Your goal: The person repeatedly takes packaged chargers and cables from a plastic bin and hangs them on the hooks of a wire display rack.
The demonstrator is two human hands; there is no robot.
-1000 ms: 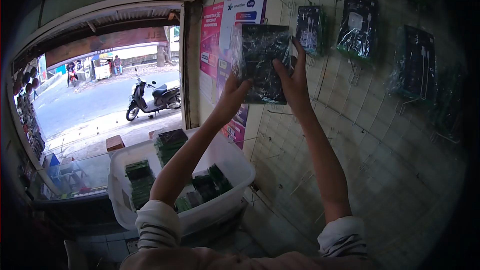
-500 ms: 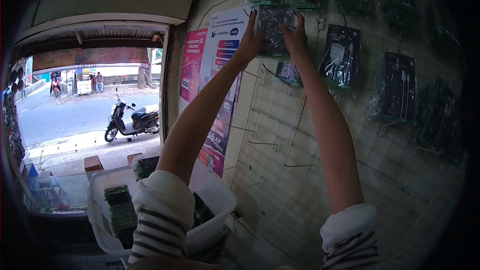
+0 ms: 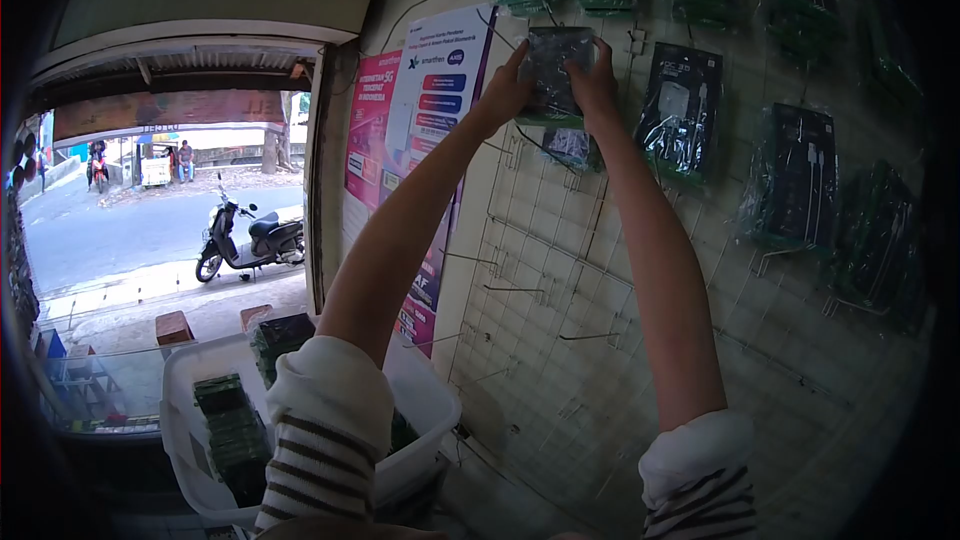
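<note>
High on the wire grid wall, I hold a black package in clear plastic (image 3: 553, 68) with a green lower edge, using both hands. My left hand (image 3: 510, 90) grips its left side. On the right side, the fingers of my right hand (image 3: 594, 85) close around the edge, with the thumb on the front. A thin wire shows just above the package; whether it hangs on a hook cannot be made out. Partly hidden beneath it is a smaller pale packet (image 3: 567, 146).
Wrapped charger packs (image 3: 683, 105) and cable packs (image 3: 803, 170) hang at the right. Bare hooks (image 3: 520, 290) stick out from the grid (image 3: 560, 390). At lower left, a white plastic tub (image 3: 180, 440) holds stacked green-edged packs (image 3: 230, 430). Posters (image 3: 425, 90) hang beside the doorway; a scooter (image 3: 250, 235) stands outside.
Both hands have lowered the package slightly against the wall, and its front shows more fully. My view has turned a little to the right.
</note>
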